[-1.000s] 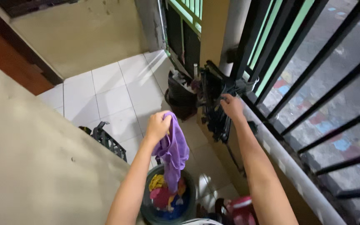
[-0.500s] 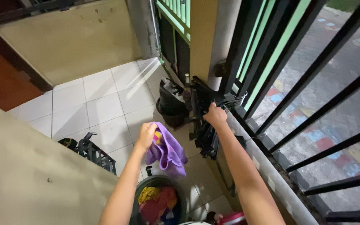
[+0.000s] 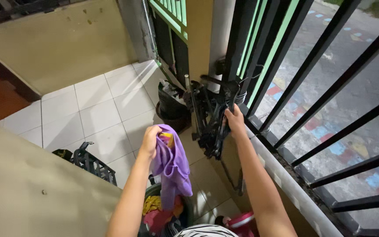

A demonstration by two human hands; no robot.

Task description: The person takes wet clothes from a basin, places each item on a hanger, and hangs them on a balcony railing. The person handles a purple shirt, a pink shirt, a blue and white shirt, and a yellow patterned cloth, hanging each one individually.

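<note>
White floor tiles [image 3: 93,114] are spreading across a narrow balcony, with a beige wall [image 3: 66,44] closing the far end and black railing bars [image 3: 330,87] running along the right side over a street below. The left hand [image 3: 150,141] is gripping a purple garment [image 3: 172,164] bunched at its top, and the cloth is hanging down from the closed fingers toward a round laundry bucket [image 3: 185,206] holding yellow, red and pink clothes directly beneath it. The right hand [image 3: 234,120] is reaching forward to a bundle of black plastic hangers [image 3: 213,118] hanging from the railing beside a yellowish pillar [image 3: 198,39]; its fingers are curling around one of them, closed on it. A dark bin [image 3: 169,107] is standing on the tiles just behind the hangers, against the green-trimmed gate [image 3: 167,17]. A black crate [image 3: 93,164] is sitting to the left, partly hidden behind a beige ledge [image 3: 31,188] in the foreground
</note>
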